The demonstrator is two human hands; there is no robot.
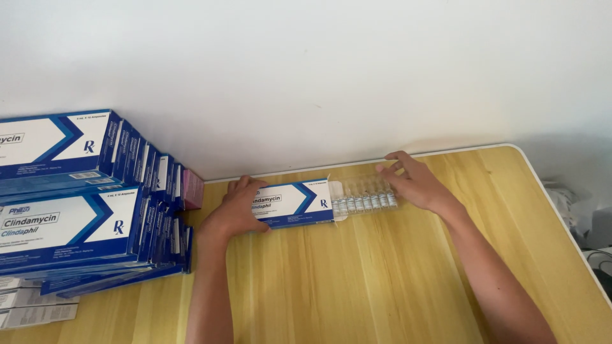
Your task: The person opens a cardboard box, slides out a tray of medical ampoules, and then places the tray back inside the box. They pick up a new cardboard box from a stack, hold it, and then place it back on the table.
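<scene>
Nearest, at the left edge of the wooden table (357, 280), flat white cartons (32, 309) lie under two tall stacks of blue-and-white medicine boxes (83, 210), with a small pink box (193, 188) tucked behind them against the wall. Farther in, close to the wall, the left hand (237, 210) is clamped around the left end of a single blue-and-white carton (294, 204), pinning it to the tabletop. Its right flap stands open, and a clear plastic tray of glass ampoules (366, 197) sticks out of that end, mostly exposed but with its left end apparently just inside the mouth. The right hand (414, 181) rests curled on the tray's far right end, fingertips pressing its top edge. Judging by this, tray and carton are only partly apart. Nothing lies across the bare wood around the hands; the stacks sit just left of the left wrist.
</scene>
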